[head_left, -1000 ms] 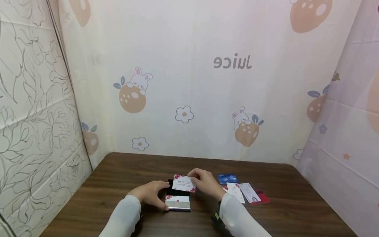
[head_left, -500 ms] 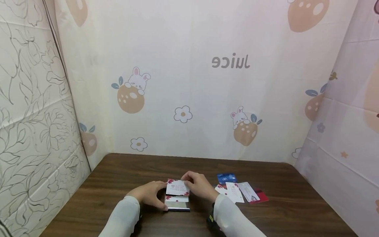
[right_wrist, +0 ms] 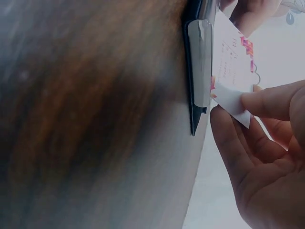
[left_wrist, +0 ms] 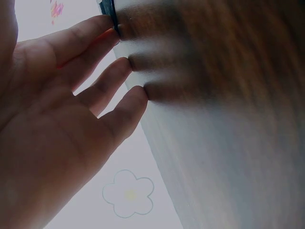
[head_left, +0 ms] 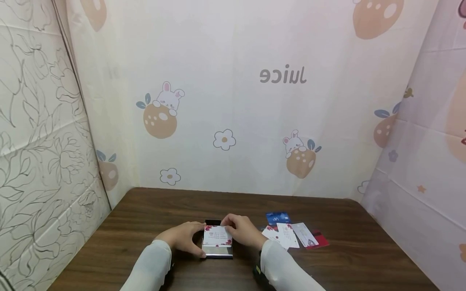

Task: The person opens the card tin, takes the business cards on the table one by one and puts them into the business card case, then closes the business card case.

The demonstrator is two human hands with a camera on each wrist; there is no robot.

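Note:
In the head view, an opened business card case [head_left: 217,252], silver at the near end and black at the far end, lies on the brown table. My left hand [head_left: 183,237] holds its left side, thumb at the near corner and fingers at the far one. A white business card [head_left: 217,234] with red flowers is over the case, and my right hand [head_left: 245,230] pinches its right edge. The right wrist view shows the card [right_wrist: 231,62] tilted above the case [right_wrist: 201,62], its lower edge close to the stack inside. Fingertips of the left hand [left_wrist: 71,100] touch the table in the left wrist view.
Right of my right hand lie a blue VIP card [head_left: 278,218], white flowered cards [head_left: 287,235], a pale card [head_left: 305,234] and a red card [head_left: 321,239], partly overlapping. A patterned curtain [head_left: 225,101] rises behind the wooden table [head_left: 153,206].
My right hand has brought the card left and toward me, from above the case's far part down over the stack in it. The left hand stays at the case.

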